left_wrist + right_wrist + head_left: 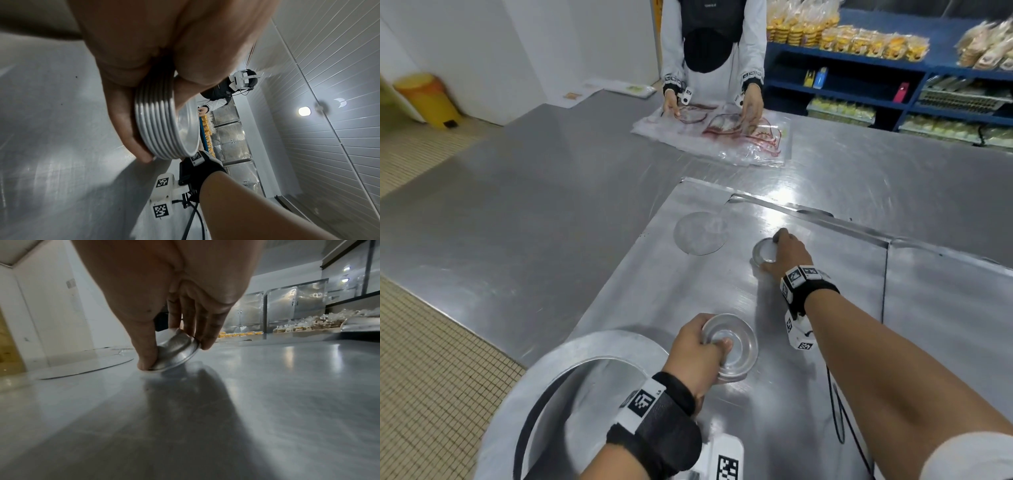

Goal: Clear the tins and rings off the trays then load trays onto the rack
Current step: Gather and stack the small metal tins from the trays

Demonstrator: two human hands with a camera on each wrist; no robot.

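head view downward, wrist views close

Steel table (524, 192) bearing trays (640, 291)

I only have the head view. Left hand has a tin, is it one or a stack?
Observer: A stack. The left wrist view shows about seven nested rims in the left hand.
Operator: Right hand's tin, flat on the tray?
Observer: No, tilted. In the right wrist view the right hand pinches the small tin, one edge raised off the tray.
Operator: Which way up?
Observer: Upside down; its base faces the wrist camera.
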